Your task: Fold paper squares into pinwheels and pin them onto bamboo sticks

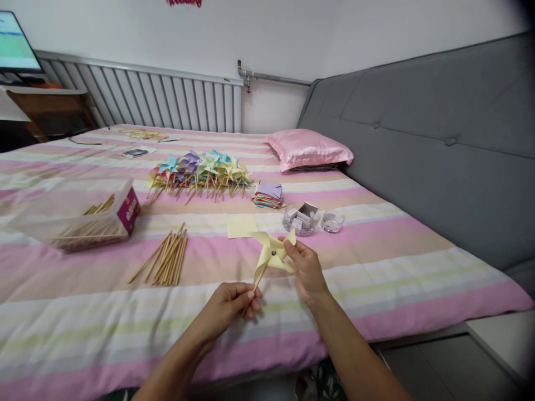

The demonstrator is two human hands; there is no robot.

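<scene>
I hold a pale yellow paper pinwheel on a thin wooden stick over the striped bedspread. My left hand is closed, pinching the lower end of the stick. My right hand pinches one of the pinwheel's blades from the right side. A loose yellow paper square lies flat on the bed just behind the pinwheel.
A bundle of wooden sticks lies left of my hands. A clear box with more sticks stands further left. Finished pinwheels are heaped behind, beside a stack of paper squares, two small clear containers and a pink pillow.
</scene>
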